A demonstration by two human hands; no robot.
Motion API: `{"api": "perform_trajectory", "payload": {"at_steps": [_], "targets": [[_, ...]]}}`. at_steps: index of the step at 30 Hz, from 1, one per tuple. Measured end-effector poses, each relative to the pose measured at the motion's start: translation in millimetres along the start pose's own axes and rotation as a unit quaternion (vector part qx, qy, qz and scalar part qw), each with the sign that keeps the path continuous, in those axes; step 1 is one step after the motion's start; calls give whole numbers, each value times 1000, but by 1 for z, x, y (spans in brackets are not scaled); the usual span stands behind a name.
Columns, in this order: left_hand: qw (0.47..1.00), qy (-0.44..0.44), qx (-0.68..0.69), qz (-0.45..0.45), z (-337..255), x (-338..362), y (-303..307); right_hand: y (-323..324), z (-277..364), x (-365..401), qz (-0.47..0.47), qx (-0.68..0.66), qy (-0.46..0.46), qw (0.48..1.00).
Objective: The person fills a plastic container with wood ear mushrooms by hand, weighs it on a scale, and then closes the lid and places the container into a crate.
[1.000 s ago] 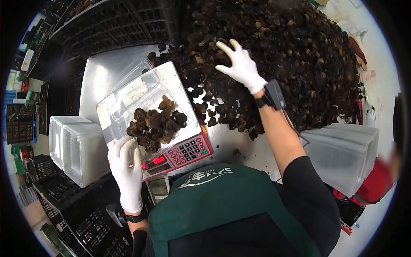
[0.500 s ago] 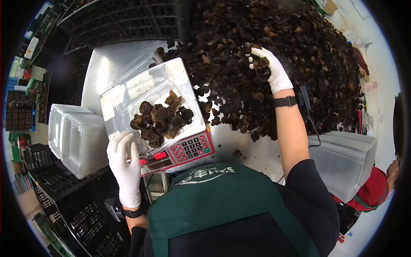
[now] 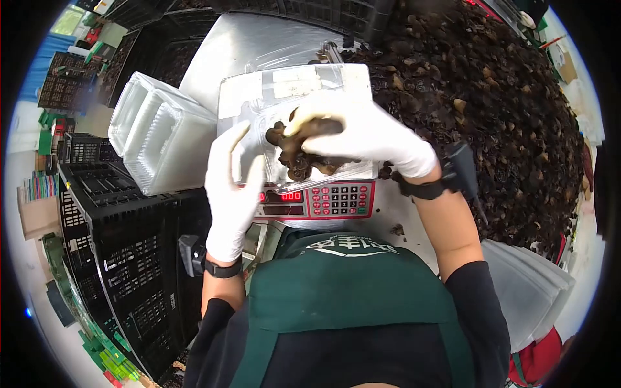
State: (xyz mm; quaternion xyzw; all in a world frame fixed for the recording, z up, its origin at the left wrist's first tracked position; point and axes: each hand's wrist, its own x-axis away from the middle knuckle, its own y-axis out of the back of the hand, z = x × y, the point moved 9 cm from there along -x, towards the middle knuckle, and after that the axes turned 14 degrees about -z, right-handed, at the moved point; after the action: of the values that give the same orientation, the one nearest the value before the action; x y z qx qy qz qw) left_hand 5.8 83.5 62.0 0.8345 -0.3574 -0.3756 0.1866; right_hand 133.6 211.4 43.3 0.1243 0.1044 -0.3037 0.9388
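Note:
Over a clear plastic tray (image 3: 262, 116) on the scale, my gloved right hand (image 3: 352, 132) curls its fingers around dark brown wood ear mushrooms. Beneath and beside those fingers, more wood ear mushrooms (image 3: 299, 167) lie in a small heap in the tray. My left hand (image 3: 233, 184), also in a white glove, is at the tray's left side with thumb and fingers apart and nothing between them. The scale (image 3: 339, 200) has a red panel with a keypad and a lit red display, partly covered by the left hand.
A large pile of wood ear mushrooms (image 3: 485, 110) spreads over the metal table (image 3: 226, 48) to the right. Nested clear trays (image 3: 158, 142) stand left of the scale. Black crates (image 3: 136, 265) are at lower left, and more stacked plastic trays (image 3: 527, 284) at lower right.
My right hand has moved left from the pile to over the tray, carrying mushrooms. The left hand remains beside the tray, its fingers now raised. The view has shifted.

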Motion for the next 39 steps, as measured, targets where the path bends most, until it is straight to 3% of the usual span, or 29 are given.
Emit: {"api": "perform_trajectory", "payload": {"at_steps": [1,2,4,7,10,14,18,20,22,24,26,28,30,34,38,39], "targets": [[999,-31,-8,4,-4,0,-6,-14,1,-1,36,123,80,989],[998,-62,-17,8,-9,2,-13,-20,-15,5,11,220,130,967],[996,-22,28,78,-9,7,-32,-23,-6,6,-18,354,175,919],[994,-51,28,87,-1,18,-49,3,11,8,-72,255,118,957],[995,-58,15,78,2,20,-50,32,13,20,-147,254,72,953],[989,-89,-26,118,-9,16,-55,36,-17,34,-102,319,4,942],[968,-134,-108,181,-22,20,-67,55,4,50,-246,235,35,940],[964,-134,-112,202,-24,17,-68,90,-4,68,-306,266,20,914],[978,-76,-59,185,-24,9,-56,132,-8,101,-379,345,-28,858],[992,-57,-16,111,-11,-2,-33,166,-30,148,-379,493,-110,775],[994,44,98,-9,5,-16,-4,182,-66,200,-333,541,-186,750],[996,45,51,-64,28,-29,21,170,-90,228,-267,576,-215,742],[992,66,53,-88,46,-39,34,166,-84,240,-322,573,-143,740],[997,22,2,-79,32,-59,34,184,-78,252,-410,545,-86,726],[986,-135,-62,-70,25,-77,4,202,-72,250,-476,439,-152,747],[990,-116,-59,-59,38,-86,-10,204,-72,251,-487,421,-145,751]]}}
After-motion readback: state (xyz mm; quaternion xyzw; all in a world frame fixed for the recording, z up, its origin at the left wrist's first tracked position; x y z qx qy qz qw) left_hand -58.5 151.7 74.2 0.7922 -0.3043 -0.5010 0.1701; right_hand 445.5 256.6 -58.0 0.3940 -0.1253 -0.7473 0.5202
